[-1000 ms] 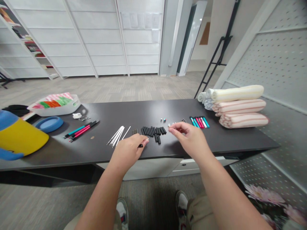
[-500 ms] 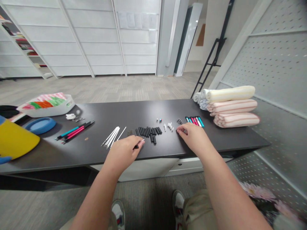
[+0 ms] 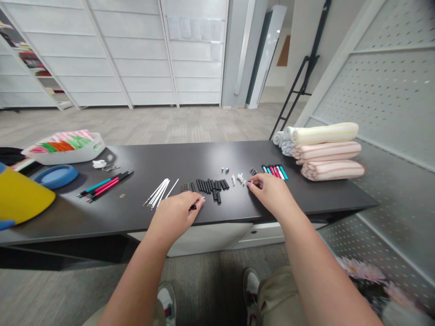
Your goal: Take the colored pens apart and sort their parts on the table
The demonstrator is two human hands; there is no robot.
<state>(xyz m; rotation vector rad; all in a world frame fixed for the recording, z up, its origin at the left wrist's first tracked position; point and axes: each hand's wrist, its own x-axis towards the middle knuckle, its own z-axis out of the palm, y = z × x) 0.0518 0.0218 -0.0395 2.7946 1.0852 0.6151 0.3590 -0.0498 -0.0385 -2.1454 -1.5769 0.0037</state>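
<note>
My left hand [image 3: 176, 213] is closed around a black pen barrel [image 3: 193, 207], with a small white tip [image 3: 202, 198] showing at the fingertips. My right hand [image 3: 273, 191] pinches at the table, and a small white plastic piece [image 3: 250, 182] shows at its fingertips. Just left of it lie loose white plastic pieces [image 3: 240, 177]. Black pen grips [image 3: 204, 185] lie in a row between the hands. White ink refills [image 3: 159, 194] fan out beyond my left hand, beside small metal springs [image 3: 184, 186]. Dark small metal parts [image 3: 253, 171] and coloured pen barrels [image 3: 274, 171] lie beyond my right hand.
Rolled towels [image 3: 326, 151] are stacked at the right end of the dark table [image 3: 152, 158]. To the left lie pink and teal pens [image 3: 107, 185], a blue round dish [image 3: 56, 176], a white basket [image 3: 64, 154] and a yellow object [image 3: 23, 197].
My right hand has shifted slightly left toward the white pieces, and a white bit now shows at its fingertips. My left hand stays in place with the black barrel.
</note>
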